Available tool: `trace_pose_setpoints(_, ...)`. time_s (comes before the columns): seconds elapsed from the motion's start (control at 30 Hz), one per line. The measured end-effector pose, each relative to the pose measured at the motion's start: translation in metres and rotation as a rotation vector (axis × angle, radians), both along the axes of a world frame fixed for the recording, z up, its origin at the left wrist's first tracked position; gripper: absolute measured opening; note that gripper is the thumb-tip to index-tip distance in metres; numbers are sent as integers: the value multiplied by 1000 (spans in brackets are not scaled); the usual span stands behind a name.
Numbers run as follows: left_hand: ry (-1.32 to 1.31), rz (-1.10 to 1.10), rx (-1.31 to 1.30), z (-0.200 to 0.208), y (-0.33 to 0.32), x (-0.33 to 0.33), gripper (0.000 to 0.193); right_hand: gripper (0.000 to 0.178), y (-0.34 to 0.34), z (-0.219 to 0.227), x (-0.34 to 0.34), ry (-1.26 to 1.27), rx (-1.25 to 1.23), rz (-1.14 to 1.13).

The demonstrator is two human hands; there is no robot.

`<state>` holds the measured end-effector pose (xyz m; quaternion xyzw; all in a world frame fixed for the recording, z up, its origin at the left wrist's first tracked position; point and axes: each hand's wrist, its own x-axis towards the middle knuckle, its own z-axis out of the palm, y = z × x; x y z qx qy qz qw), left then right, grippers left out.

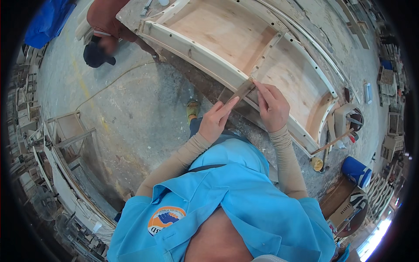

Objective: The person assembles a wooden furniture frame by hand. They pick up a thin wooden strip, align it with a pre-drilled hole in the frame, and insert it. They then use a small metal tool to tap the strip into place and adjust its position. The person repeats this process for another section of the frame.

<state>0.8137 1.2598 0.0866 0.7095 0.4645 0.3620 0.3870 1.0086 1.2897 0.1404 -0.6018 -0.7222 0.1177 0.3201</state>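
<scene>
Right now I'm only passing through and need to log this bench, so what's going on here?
A person in a blue shirt stands at a workbench, holding a thin flat strip with both hands against the near rail of a curved wooden frame. The left hand grips the strip's lower end; the right hand presses its upper end onto the rail. Another person crouches on the floor beyond the bench.

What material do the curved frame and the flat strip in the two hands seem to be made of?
Curved frame: seemingly unfinished wood, pale rails over a plywood-like panel with visible grain. Flat strip, held by left hand and right hand: dark brown, possibly wood or a metal file; unclear.
</scene>
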Motion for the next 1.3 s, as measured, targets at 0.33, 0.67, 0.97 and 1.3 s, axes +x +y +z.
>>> trace_pose_setpoints(0.33,7,32,-58,4,-2,3,54,33,0,2,-1,34,-39,-3)
trace_pose_setpoints(0.67,39,25,-52,9,-4,3,56,30,0,3,-1,47,-40,-9)
trace_pose_setpoints(0.97,210,-6,104,6,-11,5,68,29,-1,3,-2,29,-36,-14)
trace_pose_setpoints(1.3,231,-19,160,10,-14,7,74,31,-1,2,-2,21,-32,-19)
